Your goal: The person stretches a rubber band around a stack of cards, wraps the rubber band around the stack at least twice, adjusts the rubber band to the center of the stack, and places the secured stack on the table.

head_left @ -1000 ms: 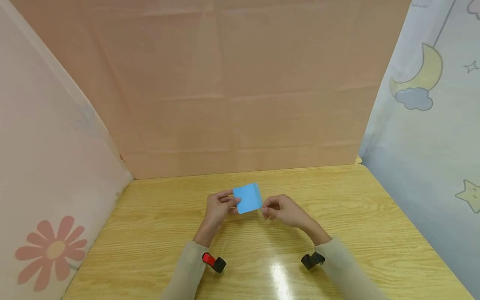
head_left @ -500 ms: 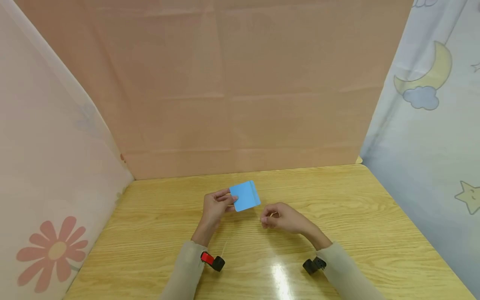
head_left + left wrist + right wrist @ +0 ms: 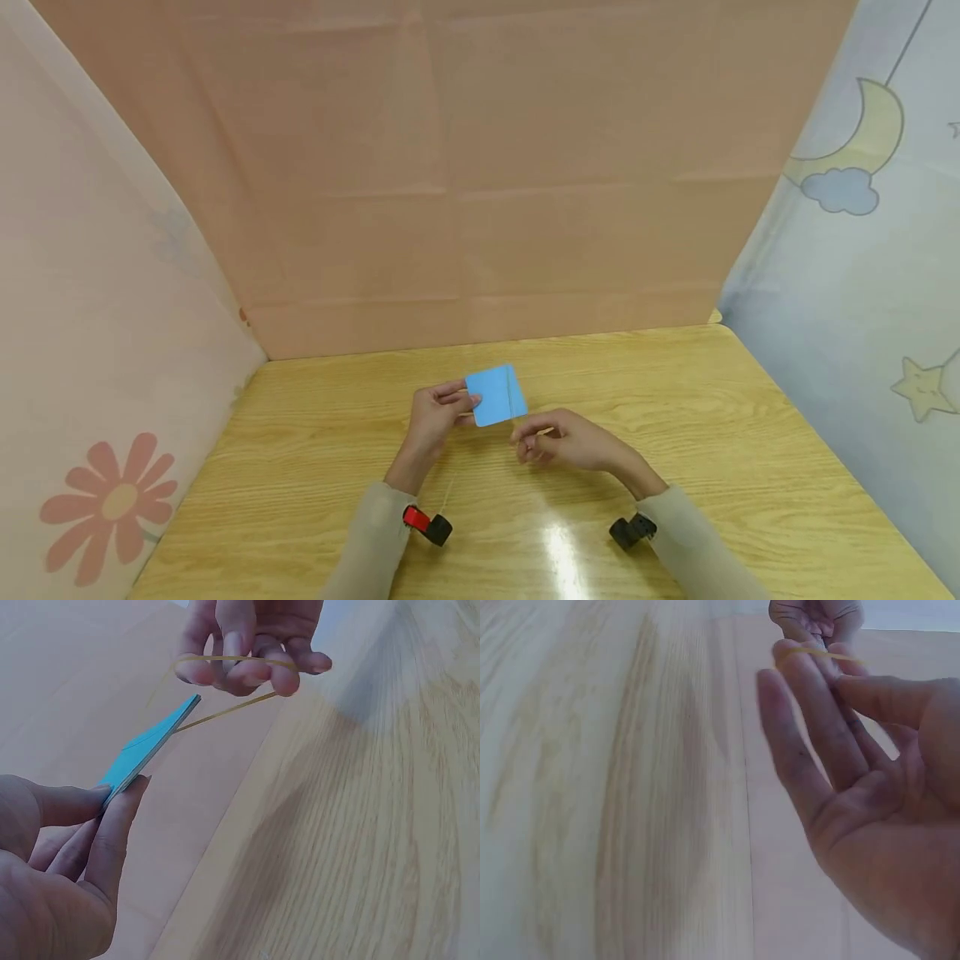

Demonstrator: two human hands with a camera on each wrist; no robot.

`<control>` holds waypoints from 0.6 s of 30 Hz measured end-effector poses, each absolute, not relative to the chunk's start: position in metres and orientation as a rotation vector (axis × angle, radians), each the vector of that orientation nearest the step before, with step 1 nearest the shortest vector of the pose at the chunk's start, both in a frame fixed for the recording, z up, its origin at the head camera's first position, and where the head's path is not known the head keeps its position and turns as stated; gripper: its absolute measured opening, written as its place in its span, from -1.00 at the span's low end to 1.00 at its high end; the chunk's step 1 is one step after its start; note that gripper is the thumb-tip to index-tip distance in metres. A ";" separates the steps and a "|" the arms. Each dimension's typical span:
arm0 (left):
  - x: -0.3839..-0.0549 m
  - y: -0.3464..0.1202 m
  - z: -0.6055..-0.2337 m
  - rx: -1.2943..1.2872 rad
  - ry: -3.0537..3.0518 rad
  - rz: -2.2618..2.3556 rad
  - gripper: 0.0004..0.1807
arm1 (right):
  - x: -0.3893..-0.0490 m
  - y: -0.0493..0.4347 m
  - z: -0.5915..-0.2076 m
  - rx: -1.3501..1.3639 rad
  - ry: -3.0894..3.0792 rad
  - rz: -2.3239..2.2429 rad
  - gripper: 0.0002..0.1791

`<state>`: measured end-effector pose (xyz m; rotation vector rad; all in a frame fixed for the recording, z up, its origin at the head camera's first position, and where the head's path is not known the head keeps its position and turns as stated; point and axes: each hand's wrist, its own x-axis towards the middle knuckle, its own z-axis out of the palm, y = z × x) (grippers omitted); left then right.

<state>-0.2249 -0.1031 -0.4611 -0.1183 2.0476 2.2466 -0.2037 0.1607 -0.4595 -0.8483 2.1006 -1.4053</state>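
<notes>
Between thumb and fingers, my left hand [image 3: 431,421] pinches a thin stack of square blue cards [image 3: 492,395] by its left side, tilted above the table. A yellowish rubber band [image 3: 225,713] runs round the stack, showing as a thin line across its blue face near the right edge in the head view. My right hand [image 3: 570,440], just below and right of the stack, holds the band stretched on its curled fingertips [image 3: 283,679]. In the right wrist view the band [image 3: 821,654] crosses the fingertips, and the left hand [image 3: 817,616] appears behind.
Both hands are over a wooden table [image 3: 300,483]. A brownish-pink sheet [image 3: 465,208] hangs behind its far edge, with printed wall coverings at left and right. Black cameras, one on a red strap [image 3: 415,517], sit at the wrists.
My right hand has dropped from beside the stack's lower right corner to below it. The band's line now lies slightly farther in from the right edge. My left hand keeps its grip with slight shifts.
</notes>
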 end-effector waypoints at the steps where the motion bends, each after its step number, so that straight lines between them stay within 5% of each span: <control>1: -0.225 -0.102 -0.461 -0.111 2.050 2.244 -0.49 | -0.204 0.160 -0.459 -0.845 2.099 -1.418 -0.70; 12: -0.222 -0.100 -0.456 -0.093 2.047 2.224 -0.53 | -0.203 0.154 -0.459 -0.796 2.193 -1.552 -0.82; 18: -0.223 -0.099 -0.457 -0.116 2.005 2.248 -0.53 | -0.201 0.149 -0.460 -0.982 2.363 -1.575 -0.88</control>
